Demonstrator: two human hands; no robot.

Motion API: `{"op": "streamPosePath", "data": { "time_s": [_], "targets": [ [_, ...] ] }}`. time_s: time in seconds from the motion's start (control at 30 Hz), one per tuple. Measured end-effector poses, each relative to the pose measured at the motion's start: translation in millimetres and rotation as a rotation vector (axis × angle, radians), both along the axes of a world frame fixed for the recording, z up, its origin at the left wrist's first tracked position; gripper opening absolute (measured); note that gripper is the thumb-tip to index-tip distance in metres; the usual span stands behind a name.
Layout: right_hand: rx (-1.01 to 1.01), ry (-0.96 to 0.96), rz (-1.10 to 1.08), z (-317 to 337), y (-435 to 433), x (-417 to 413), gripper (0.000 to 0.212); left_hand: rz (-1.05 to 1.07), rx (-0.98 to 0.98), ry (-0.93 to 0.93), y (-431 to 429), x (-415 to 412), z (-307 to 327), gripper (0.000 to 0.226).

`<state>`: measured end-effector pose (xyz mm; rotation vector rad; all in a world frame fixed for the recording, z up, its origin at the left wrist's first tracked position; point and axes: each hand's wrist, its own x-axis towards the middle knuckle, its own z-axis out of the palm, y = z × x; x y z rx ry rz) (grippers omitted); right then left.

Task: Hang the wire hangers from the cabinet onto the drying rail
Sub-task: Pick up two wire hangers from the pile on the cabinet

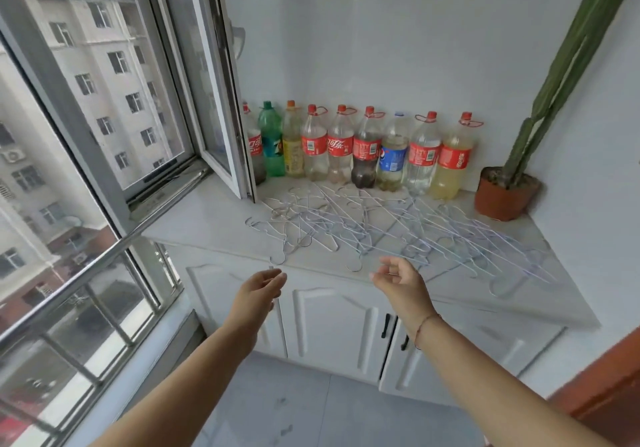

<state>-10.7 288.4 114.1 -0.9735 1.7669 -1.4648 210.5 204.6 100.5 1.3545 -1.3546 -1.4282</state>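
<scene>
Several thin wire hangers [374, 228] lie spread in a tangle over the white cabinet top [207, 218], their hooks pointing toward the front edge. My left hand [259, 290] reaches out just below that edge, fingers straight and empty. My right hand [398, 282] hovers at the edge near a hanger hook, fingers loosely curled, holding nothing. A metal rail [86, 273] runs along the window at the left, bare.
A row of plastic drink bottles [367, 152] stands against the back wall. A potted cactus [509, 190] sits at the right corner. An open window sash [221, 100] juts in over the cabinet's left end. Cabinet doors [332, 322] are below.
</scene>
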Motion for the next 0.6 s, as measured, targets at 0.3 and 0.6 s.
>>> {"op": "streamPosePath", "data": {
  "time_s": [0.3, 0.6],
  "targets": [
    [0.125, 0.036, 0.009, -35.8, -166.0, -50.1, 0.015, 0.018, 0.097, -0.054, -141.3, -34.0, -39.4, 0.013],
    [0.314, 0.143, 0.11, -73.2, -288.6, -80.8, 0.011, 0.029, 0.195, -0.075, -243.9, -71.8, -75.3, 0.013]
  ]
}}
